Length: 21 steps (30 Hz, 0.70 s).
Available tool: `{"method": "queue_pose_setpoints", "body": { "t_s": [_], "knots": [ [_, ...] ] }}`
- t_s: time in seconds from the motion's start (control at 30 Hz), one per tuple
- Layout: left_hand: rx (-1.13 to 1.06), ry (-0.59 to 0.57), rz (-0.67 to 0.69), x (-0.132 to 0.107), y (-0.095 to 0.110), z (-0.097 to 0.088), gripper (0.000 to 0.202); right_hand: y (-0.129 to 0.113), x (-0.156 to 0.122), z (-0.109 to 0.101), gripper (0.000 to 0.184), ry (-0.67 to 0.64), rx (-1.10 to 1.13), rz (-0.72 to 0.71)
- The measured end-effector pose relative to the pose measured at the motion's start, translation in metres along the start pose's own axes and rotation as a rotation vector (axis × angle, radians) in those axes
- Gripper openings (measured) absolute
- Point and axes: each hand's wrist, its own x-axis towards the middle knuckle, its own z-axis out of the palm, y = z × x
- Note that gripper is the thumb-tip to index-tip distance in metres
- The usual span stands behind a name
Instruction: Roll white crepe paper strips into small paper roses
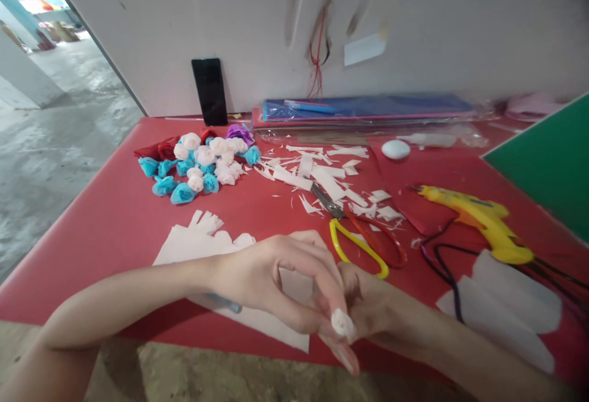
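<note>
Both my hands meet low in the middle of the view, over the front edge of the red table [110, 218]. My left hand [271, 276] pinches a small rolled white paper rose [342, 323] with thumb and fingers. My right hand [372, 310] is closed beside it, its fingers also pressed on the rose from the right. Under my left wrist lies a white cut sheet [193, 245] with a scalloped edge, and a blue pen [225, 302] shows below the wrist.
A pile of white, blue, red and purple paper roses [202, 166] sits at the back left. Scissors [359, 236] lie among white paper scraps [317, 178]. A yellow glue gun [483, 221] with its cable, white sheets [510, 307], a green board [547, 169], a black phone [210, 91] and stacked coloured sheets [368, 110] surround them.
</note>
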Motion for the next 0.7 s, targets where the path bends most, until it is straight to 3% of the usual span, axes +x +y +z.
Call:
{"method": "queue_pose_setpoints", "body": {
  "t_s": [0.27, 0.43, 0.6, 0.7],
  "knots": [
    [0.018, -0.084, -0.011, 0.003, 0.004, -0.004, 0.007, 0.001, 0.001, 0.003, 0.009, -0.011, 0.009, 0.046],
    [0.053, -0.135, 0.015, 0.000, 0.000, -0.009, 0.005, 0.002, 0.003, 0.006, 0.007, 0.035, -0.020, -0.038],
    [0.221, -0.053, 0.049, 0.002, 0.001, -0.019, 0.007, 0.000, 0.001, 0.001, 0.009, 0.158, -0.078, -0.187],
    [0.484, 0.028, 0.026, 0.001, 0.002, -0.030, 0.013, -0.004, 0.000, -0.001, 0.009, 0.256, -0.088, -0.262]
  ]
}}
